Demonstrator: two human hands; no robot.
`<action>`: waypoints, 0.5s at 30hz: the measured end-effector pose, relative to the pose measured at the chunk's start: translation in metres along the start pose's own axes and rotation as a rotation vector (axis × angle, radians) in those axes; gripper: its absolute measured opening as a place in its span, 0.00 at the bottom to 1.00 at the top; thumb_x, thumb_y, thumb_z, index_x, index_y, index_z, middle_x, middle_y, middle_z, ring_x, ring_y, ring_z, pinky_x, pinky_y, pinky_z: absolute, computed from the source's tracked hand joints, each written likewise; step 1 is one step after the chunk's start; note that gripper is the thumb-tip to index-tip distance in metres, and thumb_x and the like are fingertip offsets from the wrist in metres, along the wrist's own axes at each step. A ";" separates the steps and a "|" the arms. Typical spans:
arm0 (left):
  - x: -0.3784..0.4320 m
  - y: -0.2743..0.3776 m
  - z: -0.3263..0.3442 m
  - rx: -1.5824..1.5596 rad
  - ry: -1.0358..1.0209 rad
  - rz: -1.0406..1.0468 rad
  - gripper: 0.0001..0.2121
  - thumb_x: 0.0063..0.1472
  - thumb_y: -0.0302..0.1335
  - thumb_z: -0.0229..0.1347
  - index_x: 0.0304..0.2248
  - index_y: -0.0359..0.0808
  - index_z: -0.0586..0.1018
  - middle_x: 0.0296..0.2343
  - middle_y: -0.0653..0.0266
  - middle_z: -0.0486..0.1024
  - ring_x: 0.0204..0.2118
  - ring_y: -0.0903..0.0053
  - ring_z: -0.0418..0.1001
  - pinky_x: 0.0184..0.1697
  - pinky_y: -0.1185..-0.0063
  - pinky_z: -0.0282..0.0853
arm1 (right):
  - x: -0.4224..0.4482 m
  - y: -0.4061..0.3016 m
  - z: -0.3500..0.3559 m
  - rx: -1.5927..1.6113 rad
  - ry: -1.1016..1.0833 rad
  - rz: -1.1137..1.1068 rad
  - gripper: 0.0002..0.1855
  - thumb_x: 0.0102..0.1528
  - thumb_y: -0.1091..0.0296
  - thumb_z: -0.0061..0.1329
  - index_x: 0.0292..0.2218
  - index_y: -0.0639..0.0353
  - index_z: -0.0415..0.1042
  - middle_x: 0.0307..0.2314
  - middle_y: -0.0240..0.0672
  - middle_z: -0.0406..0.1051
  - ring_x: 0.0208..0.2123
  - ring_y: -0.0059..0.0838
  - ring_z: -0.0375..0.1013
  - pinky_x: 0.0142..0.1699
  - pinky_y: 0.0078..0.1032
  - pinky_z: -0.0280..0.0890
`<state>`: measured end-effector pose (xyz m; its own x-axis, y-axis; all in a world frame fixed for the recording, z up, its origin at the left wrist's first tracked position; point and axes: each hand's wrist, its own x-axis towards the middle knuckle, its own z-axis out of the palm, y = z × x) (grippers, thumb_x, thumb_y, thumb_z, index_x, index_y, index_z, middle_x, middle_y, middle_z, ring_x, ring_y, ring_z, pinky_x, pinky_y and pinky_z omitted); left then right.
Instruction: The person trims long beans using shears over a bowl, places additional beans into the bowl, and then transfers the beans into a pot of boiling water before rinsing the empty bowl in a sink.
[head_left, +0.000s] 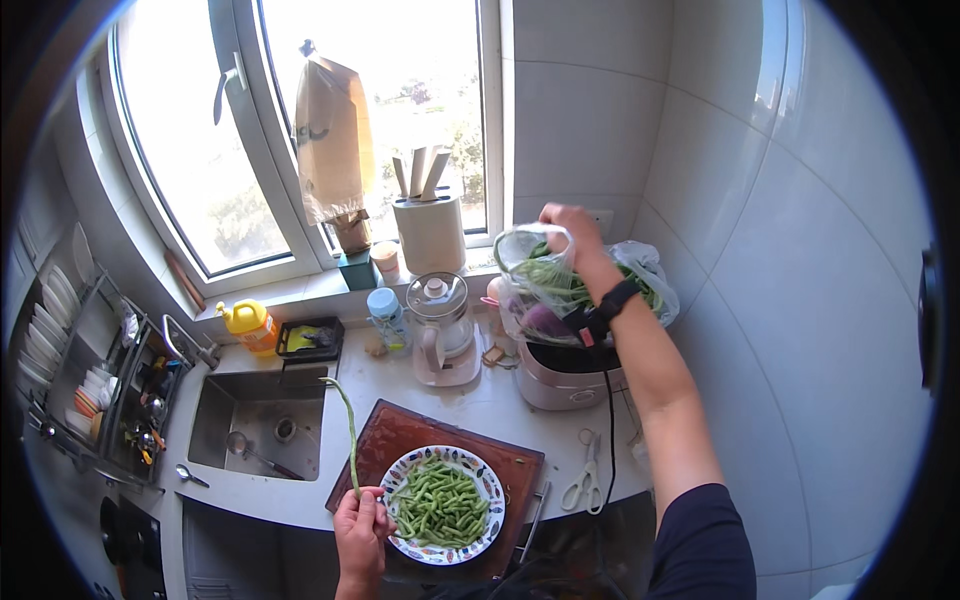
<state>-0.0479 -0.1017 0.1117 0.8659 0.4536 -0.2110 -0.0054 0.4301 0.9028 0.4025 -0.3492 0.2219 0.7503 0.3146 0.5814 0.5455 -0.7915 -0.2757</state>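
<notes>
My left hand (360, 529) grips the lower end of a long green bean (349, 427), which stands up and curves over the sink side. Beside that hand, a round plate with a fish-patterned rim (496, 517) holds many short cut green bean pieces (442, 502). The plate rests on a brown cutting board (397, 427). At the back right, my right hand (576, 229) is at the mouth of a clear plastic bag (514, 259); its fingers are partly hidden. Long green beans (559, 281) and a purple vegetable (546, 319) show inside the bag.
The bag sits on a rice cooker (559, 386). White-handled scissors (586, 480) lie right of the board. A glass kettle (442, 330) stands behind it. To the left are a sink (255, 412) with a ladle, a yellow bottle (250, 326) and a dish rack (112, 367).
</notes>
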 end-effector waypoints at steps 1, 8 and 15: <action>0.000 0.000 -0.003 -0.004 0.000 -0.005 0.09 0.68 0.30 0.45 0.36 0.32 0.70 0.17 0.73 0.61 0.16 0.89 0.54 0.20 0.85 0.54 | 0.004 -0.002 -0.017 0.011 0.030 -0.012 0.05 0.44 0.71 0.54 0.28 0.56 0.74 0.26 0.43 0.74 0.33 0.46 0.74 0.37 0.37 0.68; 0.005 0.001 0.000 -0.002 0.003 0.009 0.07 0.67 0.29 0.45 0.35 0.34 0.70 0.16 0.74 0.61 0.15 0.89 0.54 0.19 0.85 0.54 | 0.016 -0.018 -0.120 -0.033 0.095 -0.072 0.07 0.48 0.67 0.55 0.32 0.56 0.74 0.25 0.38 0.75 0.30 0.37 0.75 0.35 0.31 0.68; 0.009 0.001 0.002 -0.015 -0.035 -0.010 0.07 0.67 0.29 0.45 0.34 0.35 0.70 0.16 0.74 0.61 0.15 0.89 0.53 0.18 0.86 0.52 | 0.002 -0.030 -0.193 0.066 0.566 -0.058 0.06 0.51 0.68 0.55 0.32 0.57 0.75 0.23 0.36 0.74 0.26 0.31 0.74 0.33 0.27 0.68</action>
<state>-0.0389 -0.0989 0.1113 0.8828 0.4222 -0.2061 -0.0043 0.4460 0.8950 0.3159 -0.4263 0.3788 0.4111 0.0126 0.9115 0.6160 -0.7410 -0.2675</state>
